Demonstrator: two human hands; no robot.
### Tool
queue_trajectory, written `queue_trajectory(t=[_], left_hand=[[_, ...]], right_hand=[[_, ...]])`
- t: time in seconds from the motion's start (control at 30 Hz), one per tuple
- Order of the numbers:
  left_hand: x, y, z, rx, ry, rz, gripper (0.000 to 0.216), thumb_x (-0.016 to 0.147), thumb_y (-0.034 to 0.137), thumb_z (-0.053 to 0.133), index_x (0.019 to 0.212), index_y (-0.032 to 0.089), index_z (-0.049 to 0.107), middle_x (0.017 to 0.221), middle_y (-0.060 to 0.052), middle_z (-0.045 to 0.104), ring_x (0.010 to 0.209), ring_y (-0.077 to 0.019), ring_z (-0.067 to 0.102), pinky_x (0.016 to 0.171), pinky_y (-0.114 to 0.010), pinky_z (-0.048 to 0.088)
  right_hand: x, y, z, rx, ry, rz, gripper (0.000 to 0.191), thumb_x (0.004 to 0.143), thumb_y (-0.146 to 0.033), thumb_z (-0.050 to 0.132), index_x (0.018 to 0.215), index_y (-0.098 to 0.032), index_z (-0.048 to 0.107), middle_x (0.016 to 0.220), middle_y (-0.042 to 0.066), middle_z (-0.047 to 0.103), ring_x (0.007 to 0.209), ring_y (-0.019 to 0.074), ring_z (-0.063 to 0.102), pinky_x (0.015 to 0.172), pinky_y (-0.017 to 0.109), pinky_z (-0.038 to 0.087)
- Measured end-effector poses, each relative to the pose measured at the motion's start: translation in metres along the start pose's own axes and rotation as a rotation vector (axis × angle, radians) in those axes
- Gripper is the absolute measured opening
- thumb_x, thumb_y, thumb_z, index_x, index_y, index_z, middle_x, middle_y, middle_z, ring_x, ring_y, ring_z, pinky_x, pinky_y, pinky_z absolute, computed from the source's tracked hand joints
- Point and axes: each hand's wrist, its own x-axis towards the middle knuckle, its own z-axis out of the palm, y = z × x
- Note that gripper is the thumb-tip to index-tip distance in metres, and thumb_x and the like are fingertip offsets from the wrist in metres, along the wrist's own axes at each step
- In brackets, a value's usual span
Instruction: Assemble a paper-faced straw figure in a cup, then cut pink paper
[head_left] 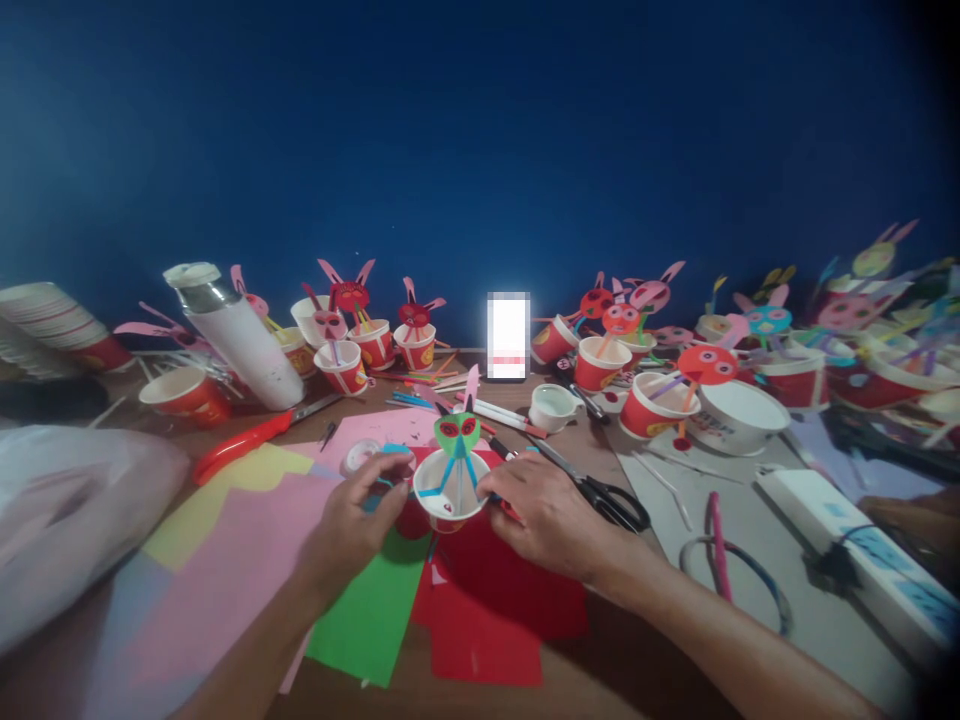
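A red-and-white paper cup (451,503) stands on red paper (495,590) at the table's near middle. A green paper rabbit face (457,433) with pink ears rises from it on blue strips. My left hand (358,518) curls against the cup's left side, its fingers pinching a blue strip at the rim. My right hand (546,520) presses on the cup's right side with bent fingers. Black scissors (600,490) lie just beyond my right hand.
Sheets of pink (225,570), yellow and green paper (371,620) lie under my arms. Several finished rabbit cups (660,400) crowd the back and right. A white bottle (240,335), red cutter (240,447), glowing phone (508,335), cup stack (60,330) and white box (847,550) surround the work.
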Motion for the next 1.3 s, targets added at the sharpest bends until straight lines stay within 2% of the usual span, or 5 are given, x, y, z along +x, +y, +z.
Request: queue_trajectory(t=[0.2, 0.53, 0.83, 1.13, 1.3], left_hand=[[0.008, 0.02, -0.01, -0.114, -0.026, 0.074, 0.019, 0.083, 0.03, 0.054, 0.086, 0.021, 0.071, 0.107, -0.008, 0.062, 0.104, -0.0238, 0.059, 0.084, -0.033, 0.05], [0.025, 0.043, -0.024, 0.29, -0.412, 0.14, 0.022, 0.077, 0.03, 0.057, 0.091, 0.031, 0.074, 0.124, -0.004, 0.06, 0.116, -0.0269, 0.054, 0.098, -0.039, 0.043], [0.049, 0.081, -0.043, 0.395, -0.867, 0.167, 0.034, 0.071, 0.024, 0.061, 0.103, 0.031, 0.069, 0.101, 0.0, 0.071, 0.088, -0.0212, 0.066, 0.076, -0.026, 0.049], [0.048, 0.088, -0.047, 0.458, -0.886, 0.148, 0.034, 0.074, 0.026, 0.058, 0.107, 0.03, 0.067, 0.118, -0.001, 0.065, 0.105, -0.0229, 0.06, 0.087, -0.029, 0.045], [0.046, 0.09, -0.041, 0.423, -1.003, 0.059, 0.03, 0.07, 0.028, 0.064, 0.1, 0.024, 0.068, 0.109, -0.001, 0.066, 0.093, -0.0204, 0.061, 0.081, -0.026, 0.045]], right_hand=[[-0.001, -0.002, -0.003, -0.027, -0.024, 0.001, 0.014, 0.078, -0.009, 0.051, 0.086, -0.017, 0.058, 0.078, 0.006, 0.067, 0.075, 0.0193, 0.06, 0.076, 0.031, 0.039], [0.001, -0.008, -0.007, -0.066, 0.009, -0.076, 0.015, 0.079, -0.008, 0.047, 0.081, -0.017, 0.06, 0.07, 0.004, 0.066, 0.067, 0.0176, 0.059, 0.072, 0.031, 0.038], [-0.001, -0.007, -0.003, -0.054, -0.005, -0.094, 0.016, 0.079, -0.007, 0.051, 0.084, -0.017, 0.062, 0.072, 0.003, 0.067, 0.068, 0.0173, 0.058, 0.07, 0.031, 0.036], [0.001, -0.008, -0.01, -0.003, -0.098, -0.097, 0.017, 0.078, -0.006, 0.052, 0.086, -0.018, 0.062, 0.074, 0.002, 0.066, 0.07, 0.0167, 0.056, 0.07, 0.03, 0.035], [0.003, -0.01, -0.014, -0.005, -0.143, -0.137, 0.017, 0.079, -0.006, 0.051, 0.081, -0.017, 0.062, 0.073, 0.003, 0.065, 0.068, 0.0155, 0.055, 0.07, 0.029, 0.035]])
